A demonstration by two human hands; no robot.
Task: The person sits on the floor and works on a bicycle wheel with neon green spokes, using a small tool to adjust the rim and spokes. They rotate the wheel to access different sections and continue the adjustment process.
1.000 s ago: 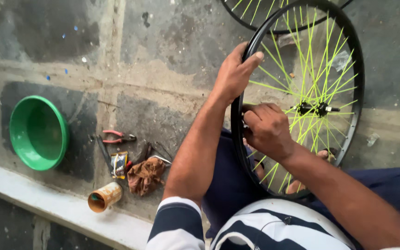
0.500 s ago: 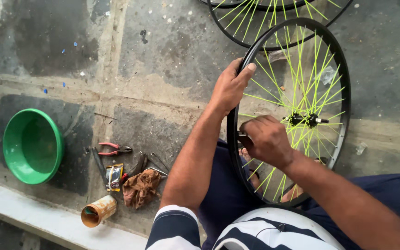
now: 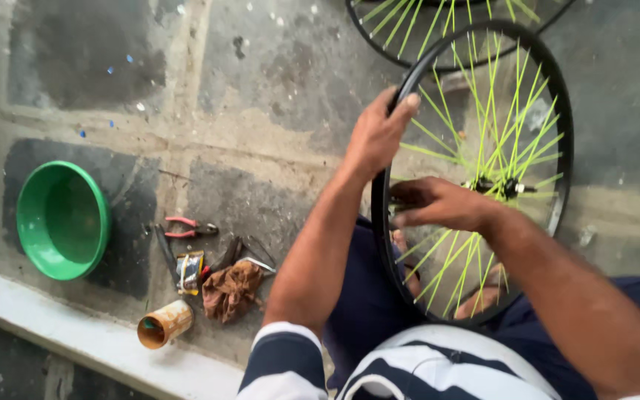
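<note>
your left hand (image 3: 376,137) grips the black rim of the bicycle wheel (image 3: 561,133), upright at centre right. your right hand (image 3: 438,204) reaches among the green spokes (image 3: 483,141); its grip i cannot tell. all spokes look fitted; pliers (image 3: 187,227) lie untouched lower left.

A person sits on the stone floor (image 3: 261,126) with a black bicycle wheel (image 3: 557,111) upright between the knees, its spokes bright yellow-green. The left hand (image 3: 376,137) grips the rim at its upper left edge. The right hand (image 3: 438,204) reaches in among the spokes near the hub (image 3: 501,187); what its fingers (image 3: 409,196) pinch is probably a spoke, though blur hides it. A second wheel (image 3: 409,44) lies beyond. To the left lie a green bowl (image 3: 61,220), red-handled pliers (image 3: 190,227), a brown rag (image 3: 230,290) and a small tin can (image 3: 163,324).
</note>
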